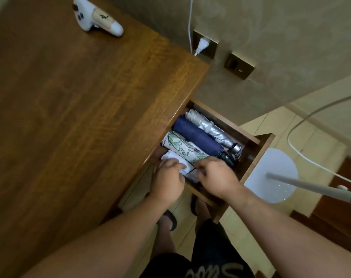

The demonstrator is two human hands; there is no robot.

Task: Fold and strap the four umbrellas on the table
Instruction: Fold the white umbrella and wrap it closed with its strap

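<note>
Head view: both hands (192,177) grip white umbrella (176,159) in drawer (256,155).

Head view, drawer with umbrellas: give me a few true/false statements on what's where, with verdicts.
1. Four folded umbrellas lie side by side in the open drawer. True.
2. The navy umbrella lies between the silver umbrella and the green leaf-print umbrella. True.
3. Both hands are on the silver umbrella. False: the left hand and right hand are on the white umbrella, nearest the person.
4. The desk top holds the umbrellas. False: only a white handheld device shows there.
5. A white plug sits in a wall socket. True.
</note>
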